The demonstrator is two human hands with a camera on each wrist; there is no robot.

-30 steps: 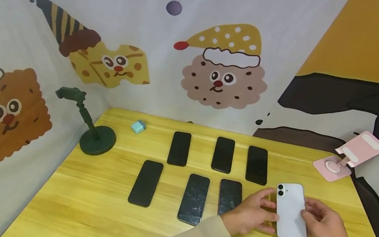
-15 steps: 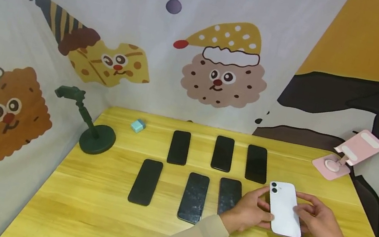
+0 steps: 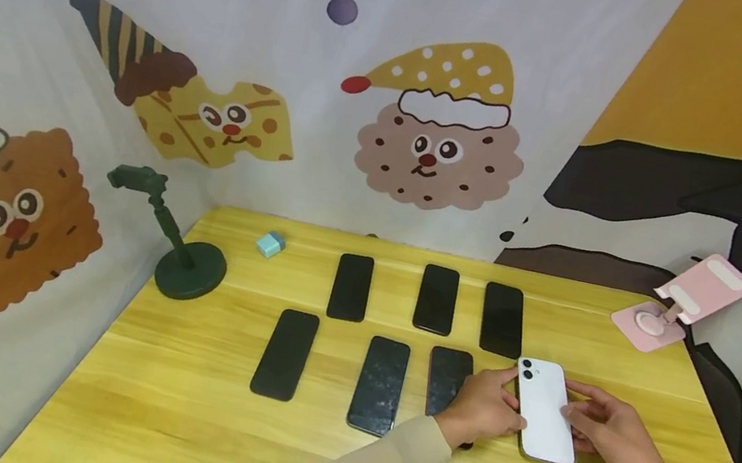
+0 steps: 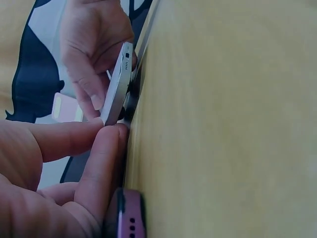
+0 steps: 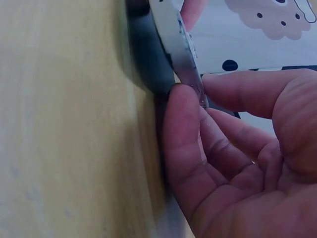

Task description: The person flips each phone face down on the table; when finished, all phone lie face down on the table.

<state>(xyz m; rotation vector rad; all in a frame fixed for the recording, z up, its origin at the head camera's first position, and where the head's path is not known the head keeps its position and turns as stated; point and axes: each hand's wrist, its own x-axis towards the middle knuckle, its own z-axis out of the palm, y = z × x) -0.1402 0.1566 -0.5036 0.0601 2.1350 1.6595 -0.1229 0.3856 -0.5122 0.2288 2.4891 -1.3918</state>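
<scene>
A white smartphone (image 3: 547, 416), its back with two camera lenses facing up, is held low over the right part of the wooden table. My left hand (image 3: 488, 405) pinches its left edge between thumb and fingers. On the opposite edge my right hand (image 3: 612, 438) grips it the same way. In the left wrist view the smartphone (image 4: 118, 89) shows its bottom edge, slightly tilted above the tabletop. The right wrist view has the smartphone (image 5: 176, 44) between thumb and fingertips, a dark shadow beneath. Partly under my left hand lies a dark-screened phone (image 3: 448, 373) with a purplish-red edge.
Face down-row neighbours are black-screened phones: one (image 3: 378, 386) and another (image 3: 285, 355) in front, several behind, such as the phone (image 3: 503, 319). A green stand (image 3: 188, 271) and a light-blue block (image 3: 271, 244) stand left; a pink phone stand (image 3: 681, 307) is back right.
Both hands have moved left with the white smartphone and brought it closer to the phone beside it. The other phones and the stands have stayed put.
</scene>
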